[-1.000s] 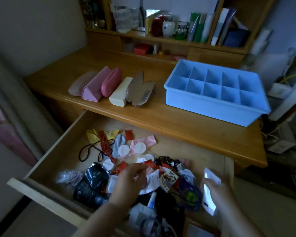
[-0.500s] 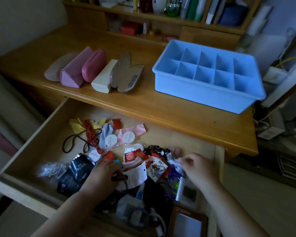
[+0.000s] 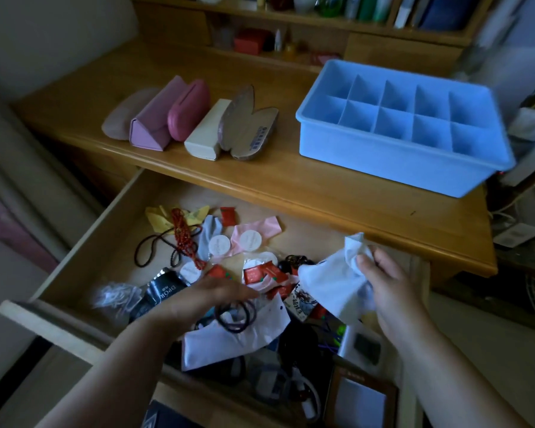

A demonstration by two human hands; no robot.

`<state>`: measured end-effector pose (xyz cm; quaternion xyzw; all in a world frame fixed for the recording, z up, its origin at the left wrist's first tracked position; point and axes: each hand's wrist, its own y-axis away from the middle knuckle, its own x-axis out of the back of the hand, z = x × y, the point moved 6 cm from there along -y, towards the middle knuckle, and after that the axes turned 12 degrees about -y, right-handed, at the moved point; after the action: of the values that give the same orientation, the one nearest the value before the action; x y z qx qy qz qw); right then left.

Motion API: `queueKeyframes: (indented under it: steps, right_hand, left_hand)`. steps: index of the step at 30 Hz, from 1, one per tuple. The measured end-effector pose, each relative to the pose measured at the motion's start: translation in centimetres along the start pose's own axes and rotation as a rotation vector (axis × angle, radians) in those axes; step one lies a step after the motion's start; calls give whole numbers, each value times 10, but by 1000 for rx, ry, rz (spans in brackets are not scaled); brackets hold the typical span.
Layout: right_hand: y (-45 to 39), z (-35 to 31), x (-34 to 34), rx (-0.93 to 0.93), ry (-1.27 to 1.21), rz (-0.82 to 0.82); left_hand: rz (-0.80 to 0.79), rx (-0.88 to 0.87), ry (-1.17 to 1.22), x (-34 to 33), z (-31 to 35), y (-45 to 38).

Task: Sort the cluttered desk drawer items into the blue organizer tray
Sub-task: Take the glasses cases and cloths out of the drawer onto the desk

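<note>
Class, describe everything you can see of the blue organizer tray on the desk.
The blue organizer tray looks like light blue plastic, rectangular, with a rolled rim and thin dividers forming two rows of five open compartments. Every compartment visible looks empty. It sits flat on the wooden desk top, at its right end, behind the open drawer. Neither hand touches it.

hands (image 3: 217, 299): bare | forearms: bare, no sleeves visible

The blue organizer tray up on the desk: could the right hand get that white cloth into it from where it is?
Probably yes. The right hand grips the white cloth above the open drawer, and the blue organizer tray sits open-topped on the desk beyond it, with only bare desk between them.
</note>
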<state>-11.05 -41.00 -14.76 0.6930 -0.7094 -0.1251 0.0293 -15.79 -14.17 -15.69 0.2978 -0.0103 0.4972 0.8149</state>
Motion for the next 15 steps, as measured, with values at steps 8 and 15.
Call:
queueKeyframes:
  steps: [8, 15]
  right_hand:
    - [7, 17, 7, -103, 128, 106]
    - [11, 3, 1, -56, 83, 123]
  left_hand:
    - [491, 163, -1122, -16, -2, -50]
    - [734, -230, -434, 5, 37, -10]
